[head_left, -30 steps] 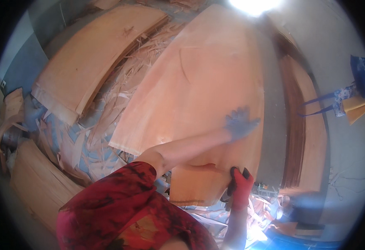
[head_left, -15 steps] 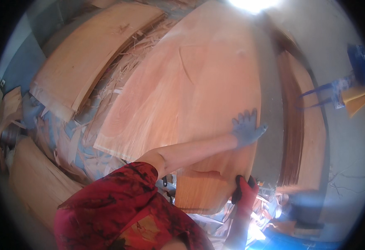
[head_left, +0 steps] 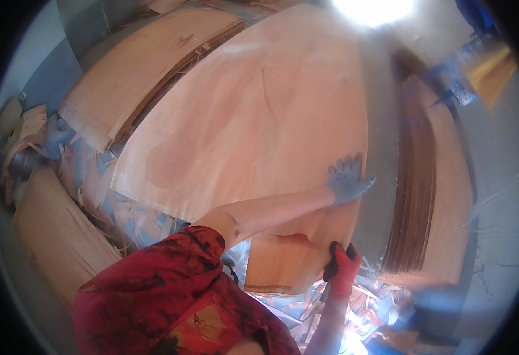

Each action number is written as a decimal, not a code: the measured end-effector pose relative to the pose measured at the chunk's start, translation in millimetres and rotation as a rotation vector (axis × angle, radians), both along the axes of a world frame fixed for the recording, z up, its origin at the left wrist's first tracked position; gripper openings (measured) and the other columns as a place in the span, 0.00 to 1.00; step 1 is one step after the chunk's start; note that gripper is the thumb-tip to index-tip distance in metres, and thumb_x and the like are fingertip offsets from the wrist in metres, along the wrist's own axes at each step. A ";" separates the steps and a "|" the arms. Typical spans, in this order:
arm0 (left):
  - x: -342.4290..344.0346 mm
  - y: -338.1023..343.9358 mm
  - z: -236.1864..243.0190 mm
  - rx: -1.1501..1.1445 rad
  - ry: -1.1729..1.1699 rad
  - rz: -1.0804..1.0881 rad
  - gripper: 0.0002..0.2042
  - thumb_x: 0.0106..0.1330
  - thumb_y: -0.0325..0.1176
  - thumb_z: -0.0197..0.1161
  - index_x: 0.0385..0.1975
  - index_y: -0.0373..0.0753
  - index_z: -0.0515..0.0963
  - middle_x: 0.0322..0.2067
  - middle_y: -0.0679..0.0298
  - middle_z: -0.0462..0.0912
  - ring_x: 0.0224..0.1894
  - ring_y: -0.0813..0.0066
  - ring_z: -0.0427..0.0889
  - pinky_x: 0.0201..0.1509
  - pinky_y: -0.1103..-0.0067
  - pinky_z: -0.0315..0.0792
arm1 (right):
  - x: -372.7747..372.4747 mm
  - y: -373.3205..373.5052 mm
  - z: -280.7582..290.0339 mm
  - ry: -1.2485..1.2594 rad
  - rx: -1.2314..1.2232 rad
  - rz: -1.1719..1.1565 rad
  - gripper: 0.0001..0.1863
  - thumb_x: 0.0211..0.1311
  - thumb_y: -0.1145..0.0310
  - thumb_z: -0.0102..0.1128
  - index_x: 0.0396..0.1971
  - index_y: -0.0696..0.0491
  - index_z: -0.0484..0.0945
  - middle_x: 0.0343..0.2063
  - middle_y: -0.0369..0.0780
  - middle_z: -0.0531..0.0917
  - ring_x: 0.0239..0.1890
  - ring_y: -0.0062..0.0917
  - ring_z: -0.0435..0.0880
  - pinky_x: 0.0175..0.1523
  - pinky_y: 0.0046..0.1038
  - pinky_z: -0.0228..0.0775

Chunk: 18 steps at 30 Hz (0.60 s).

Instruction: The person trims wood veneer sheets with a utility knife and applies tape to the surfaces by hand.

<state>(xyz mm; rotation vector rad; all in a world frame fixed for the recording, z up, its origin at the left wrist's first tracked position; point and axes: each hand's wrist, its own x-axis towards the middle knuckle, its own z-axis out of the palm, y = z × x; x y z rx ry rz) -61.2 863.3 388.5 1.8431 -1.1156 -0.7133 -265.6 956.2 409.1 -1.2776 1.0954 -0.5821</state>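
A wide, thin sheet of wood veneer [head_left: 212, 136] lies across the middle, with a curved crack line in its far part. My left hand [head_left: 347, 180], in a grey-blue glove, rests flat on it near the right edge, fingers spread. At the near right corner, my right hand [head_left: 342, 269] is closed on the veneer sheet's edge, in a red glove with dark fingers. Below the sheet's wavy near edge shows a darker orange piece of veneer [head_left: 280, 263]. What lies under the rest of the sheet is hidden.
Stacked veneer [head_left: 147, 65] stands at the far left, another veneer pile [head_left: 64, 231] at the near left. To the right is a stack with dark layered edges [head_left: 412, 195]. Torn veneer scraps [head_left: 384, 305] litter the floor. A blurred blue and yellow object [head_left: 478, 71] is at the far right.
The veneer sheet's left side has shifted left and away from me. My right hand stays at the corner, my left hand flat on top. The blue and yellow object appears farther up in view.
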 end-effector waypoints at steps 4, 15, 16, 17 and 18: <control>-43.9 -15.5 -3.5 -0.004 0.024 -0.003 0.48 0.70 0.67 0.43 0.78 0.35 0.39 0.75 0.39 0.45 0.77 0.38 0.43 0.77 0.49 0.39 | -42.5 -13.8 0.6 0.033 0.018 0.002 0.09 0.63 0.69 0.64 0.32 0.60 0.79 0.12 0.35 0.74 0.07 0.18 0.67 0.12 0.24 0.54; -65.5 -8.9 -47.0 -0.084 -0.014 -0.116 0.42 0.72 0.59 0.49 0.76 0.33 0.50 0.76 0.43 0.50 0.78 0.42 0.45 0.79 0.56 0.42 | -89.3 -17.8 -16.4 0.079 0.078 -0.018 0.08 0.64 0.70 0.65 0.32 0.59 0.79 0.13 0.35 0.75 0.09 0.17 0.69 0.14 0.23 0.55; -56.7 6.5 -52.3 -0.092 -0.076 -0.106 0.40 0.72 0.58 0.50 0.74 0.33 0.54 0.75 0.43 0.53 0.78 0.43 0.45 0.79 0.55 0.42 | -91.3 -16.0 -22.4 0.069 0.082 -0.037 0.07 0.64 0.70 0.65 0.32 0.58 0.79 0.13 0.35 0.75 0.09 0.17 0.69 0.14 0.23 0.55; -43.2 26.3 -57.7 -0.103 -0.139 -0.093 0.38 0.72 0.56 0.52 0.73 0.33 0.58 0.74 0.44 0.56 0.78 0.43 0.46 0.79 0.55 0.42 | -92.6 -14.8 -27.4 0.058 0.084 -0.053 0.07 0.64 0.70 0.65 0.33 0.58 0.79 0.13 0.34 0.75 0.09 0.17 0.69 0.14 0.23 0.55; -14.4 45.0 -89.4 -0.121 -0.323 0.020 0.37 0.71 0.55 0.54 0.72 0.34 0.60 0.73 0.44 0.57 0.77 0.43 0.49 0.78 0.55 0.43 | -87.5 -14.3 -31.5 0.059 0.066 -0.043 0.08 0.64 0.69 0.65 0.32 0.59 0.79 0.13 0.35 0.75 0.08 0.18 0.69 0.13 0.23 0.54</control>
